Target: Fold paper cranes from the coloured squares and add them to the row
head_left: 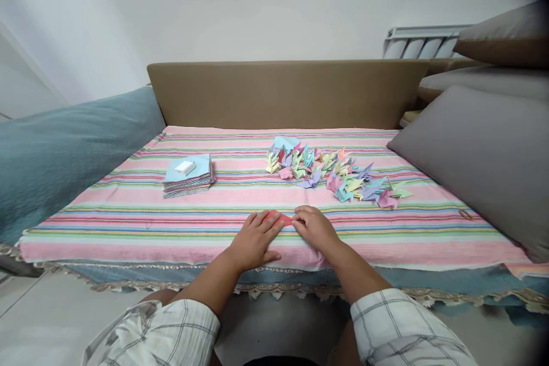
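My left hand (254, 240) lies flat, fingers pressing the red paper (279, 218); my right hand (316, 227) pinches its right end. The paper sits on the striped cloth (128, 229) near the front edge, between both hands. Beyond, right of centre: a scatter of folded cranes (332, 174) in pastel colours. Left of those, well apart, a paper stack (189, 177) with a small white block (185, 167) on top. Grey cushion (476, 154) at right, teal blanket (64, 148) at left.
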A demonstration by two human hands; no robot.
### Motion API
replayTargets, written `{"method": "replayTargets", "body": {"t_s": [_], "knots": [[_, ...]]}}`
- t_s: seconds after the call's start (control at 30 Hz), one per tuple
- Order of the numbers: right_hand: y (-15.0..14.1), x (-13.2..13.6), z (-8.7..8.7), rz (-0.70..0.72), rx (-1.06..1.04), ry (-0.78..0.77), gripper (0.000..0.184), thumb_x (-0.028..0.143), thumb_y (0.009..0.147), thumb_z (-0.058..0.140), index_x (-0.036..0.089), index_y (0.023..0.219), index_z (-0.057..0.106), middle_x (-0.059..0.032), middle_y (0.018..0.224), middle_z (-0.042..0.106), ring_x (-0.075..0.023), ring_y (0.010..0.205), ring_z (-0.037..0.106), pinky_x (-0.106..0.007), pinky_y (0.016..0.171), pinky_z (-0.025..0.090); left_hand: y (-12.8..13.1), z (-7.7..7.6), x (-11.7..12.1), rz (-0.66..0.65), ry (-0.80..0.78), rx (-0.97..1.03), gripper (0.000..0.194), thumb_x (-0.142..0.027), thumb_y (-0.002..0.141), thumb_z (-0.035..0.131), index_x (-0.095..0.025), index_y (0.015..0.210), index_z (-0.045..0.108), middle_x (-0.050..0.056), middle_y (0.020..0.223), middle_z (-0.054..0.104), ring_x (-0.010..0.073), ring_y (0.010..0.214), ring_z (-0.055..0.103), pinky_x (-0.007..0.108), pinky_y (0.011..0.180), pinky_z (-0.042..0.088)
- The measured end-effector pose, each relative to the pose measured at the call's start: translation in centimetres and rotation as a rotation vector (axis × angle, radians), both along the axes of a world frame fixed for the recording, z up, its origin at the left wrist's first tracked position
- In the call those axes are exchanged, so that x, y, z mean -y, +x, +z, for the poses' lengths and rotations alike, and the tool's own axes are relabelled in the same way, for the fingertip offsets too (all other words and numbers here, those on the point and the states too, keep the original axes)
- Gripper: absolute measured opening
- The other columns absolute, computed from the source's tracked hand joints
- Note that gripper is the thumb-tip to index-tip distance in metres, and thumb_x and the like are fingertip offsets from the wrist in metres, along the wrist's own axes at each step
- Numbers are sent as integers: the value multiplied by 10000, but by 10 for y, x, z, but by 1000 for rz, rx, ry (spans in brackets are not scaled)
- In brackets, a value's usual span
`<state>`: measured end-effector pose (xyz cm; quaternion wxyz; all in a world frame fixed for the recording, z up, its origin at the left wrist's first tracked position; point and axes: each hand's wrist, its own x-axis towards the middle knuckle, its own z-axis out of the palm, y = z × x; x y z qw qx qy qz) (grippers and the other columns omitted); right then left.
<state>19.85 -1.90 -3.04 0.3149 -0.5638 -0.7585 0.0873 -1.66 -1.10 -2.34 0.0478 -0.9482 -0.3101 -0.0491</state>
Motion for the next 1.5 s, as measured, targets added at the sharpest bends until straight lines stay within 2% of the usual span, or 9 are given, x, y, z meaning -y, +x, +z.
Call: {"method": "replayTargets", "body": {"t_s": [0.13, 0.33, 0.47, 0.6, 0.73, 0.93, 1.23, 1.37, 1.5], "knots": [[-5, 10, 3, 72, 109, 67, 324, 190, 847, 434, 171, 1119, 609, -80, 1171, 602, -197, 1104, 505, -353, 980, 379, -1, -2, -1, 9, 0, -1, 818, -609, 750, 511, -259, 1420, 199, 70, 1476, 257, 320, 1323, 212, 476, 1058, 151], [-15, 30, -6, 171, 408, -83, 643, 471, 872, 400, 143, 1409, 268, -103, 1467, 254, -274, 1360, 179, -481, 1076, 222, -1, -4, -1, 6, -9, 10, 864, -602, 736, 533, -255, 1431, 153, 72, 1465, 282, 315, 1324, 211, 476, 1064, 141], [-12, 34, -12, 145, 479, -160, 728, 548, 851, 399, 134, 1423, 222, -105, 1486, 182, -268, 1371, 139, -473, 1086, 202, -1, -5, -1, 10, -6, 11, 873, -586, 729, 552, -262, 1431, 146, 72, 1473, 265, 316, 1327, 205, 483, 1063, 142], [-9, 37, -8, 92, 498, -190, 722, 514, 822, 481, 117, 1396, 301, -124, 1471, 223, -299, 1357, 181, -455, 1063, 260, -1, -5, -1, 10, -1, 12, 874, -589, 714, 568, -267, 1424, 174, 67, 1473, 266, 313, 1322, 218, 484, 1062, 158], [-16, 37, -2, -34, 452, -93, 658, 516, 837, 459, 120, 1358, 383, -134, 1458, 263, -318, 1345, 209, -467, 1066, 245, -1, -5, -1, 14, -4, 12, 867, -593, 708, 573, -276, 1418, 192, 67, 1468, 275, 314, 1321, 226, 494, 1059, 166], [-29, 33, -7, 170, 419, -66, 752, 588, 846, 373, 118, 1417, 237, -125, 1463, 247, -266, 1355, 205, -469, 1093, 191, -3, -3, 0, 1, -52, 65, 791, -584, 748, 530, -246, 1402, 242, 83, 1440, 328, 314, 1321, 237, 504, 1065, 167], [-30, 33, -16, 188, 396, -128, 731, 594, 849, 355, 155, 1421, 233, -134, 1474, 213, -277, 1363, 168, -496, 1092, 163, 0, 0, -5, 145, -211, 235, 883, -375, 656, 655, -147, 1386, 214, 143, 1408, 357, 288, 1306, 287, 454, 1059, 270], [-29, 34, -17, 189, 403, -118, 687, 598, 828, 413, 265, 1409, 262, -115, 1488, 183, -293, 1366, 143, -514, 1082, 155, -6, 2, -6, 199, -199, 167, 952, -445, 658, 662, -162, 1413, 158, 129, 1441, 313, 325, 1339, 206, 509, 1070, 212], [-30, 34, -17, 184, 407, -129, 679, 570, 810, 481, 272, 1393, 301, -125, 1486, 187, -285, 1365, 151, -499, 1084, 155, -17, 7, -6, 223, -188, 65, 982, -555, 675, 619, -171, 1429, 121, 123, 1459, 283, 330, 1340, 212, 531, 1071, 170]]}}
